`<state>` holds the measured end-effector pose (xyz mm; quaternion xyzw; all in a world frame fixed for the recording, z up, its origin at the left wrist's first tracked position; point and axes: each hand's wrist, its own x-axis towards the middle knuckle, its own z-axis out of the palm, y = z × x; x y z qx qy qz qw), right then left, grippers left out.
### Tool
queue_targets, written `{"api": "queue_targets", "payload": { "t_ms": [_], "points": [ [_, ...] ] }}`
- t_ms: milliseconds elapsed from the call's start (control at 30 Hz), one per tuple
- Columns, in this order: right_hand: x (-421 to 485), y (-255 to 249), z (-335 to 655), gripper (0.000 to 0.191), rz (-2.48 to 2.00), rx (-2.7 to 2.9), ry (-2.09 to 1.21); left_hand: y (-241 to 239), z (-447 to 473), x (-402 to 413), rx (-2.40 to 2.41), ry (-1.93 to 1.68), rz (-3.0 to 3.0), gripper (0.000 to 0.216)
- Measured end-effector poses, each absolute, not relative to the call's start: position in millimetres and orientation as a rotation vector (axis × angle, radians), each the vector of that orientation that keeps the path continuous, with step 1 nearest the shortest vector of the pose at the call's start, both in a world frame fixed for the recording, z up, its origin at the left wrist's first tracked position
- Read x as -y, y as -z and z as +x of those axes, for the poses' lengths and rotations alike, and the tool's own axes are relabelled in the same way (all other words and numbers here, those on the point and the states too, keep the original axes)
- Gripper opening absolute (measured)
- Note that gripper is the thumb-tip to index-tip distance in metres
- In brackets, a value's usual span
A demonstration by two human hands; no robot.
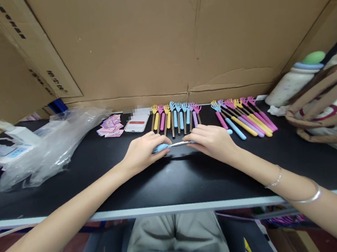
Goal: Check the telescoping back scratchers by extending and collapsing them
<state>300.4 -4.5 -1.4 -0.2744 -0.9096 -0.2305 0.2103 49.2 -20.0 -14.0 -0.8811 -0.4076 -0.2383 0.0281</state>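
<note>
My left hand (142,150) is closed round the blue handle of a telescopic back scratcher (176,144), held level just above the black table (174,181). My right hand (213,139) pinches its other end, so the thin metal rod shows between the two hands. Right behind my hands lies a row of several scratchers (175,117) with yellow, pink, blue and purple handles and claw heads pointing away. A second fanned group of scratchers (244,116) lies to the right of it.
A white phone (137,124) and a pile of small pink packets (110,126) lie left of the row. Crumpled clear plastic bags (47,148) and a white power strip (14,146) fill the left side. A woven bag (326,113) and a bottle (296,78) stand at right. Cardboard walls rise behind.
</note>
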Motion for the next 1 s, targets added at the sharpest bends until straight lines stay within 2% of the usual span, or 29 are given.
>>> {"api": "queue_targets", "payload": {
  "t_ms": [233, 500, 733, 1000],
  "points": [
    [5.8, 4.2, 299.3, 0.021, -0.871, 2.565, 0.567, 13.2, 51.5, 22.4, 1.309, 0.747, -2.662, 0.012],
    [7.0, 5.4, 300.6, 0.024, -0.909, 2.571, 0.583, 16.1, 50.3, 22.2, 1.271, 0.808, -2.614, 0.01],
    [8.4, 5.9, 298.5, 0.013, -0.981, 2.545, 0.542, 17.5, 50.5, 21.4, 1.168, 0.832, -2.55, 0.016],
    [9.1, 6.5, 296.8, 0.008, -1.065, 2.582, 0.264, 18.6, 47.8, 19.4, 1.013, 0.754, -2.423, 0.019]
  ]
}}
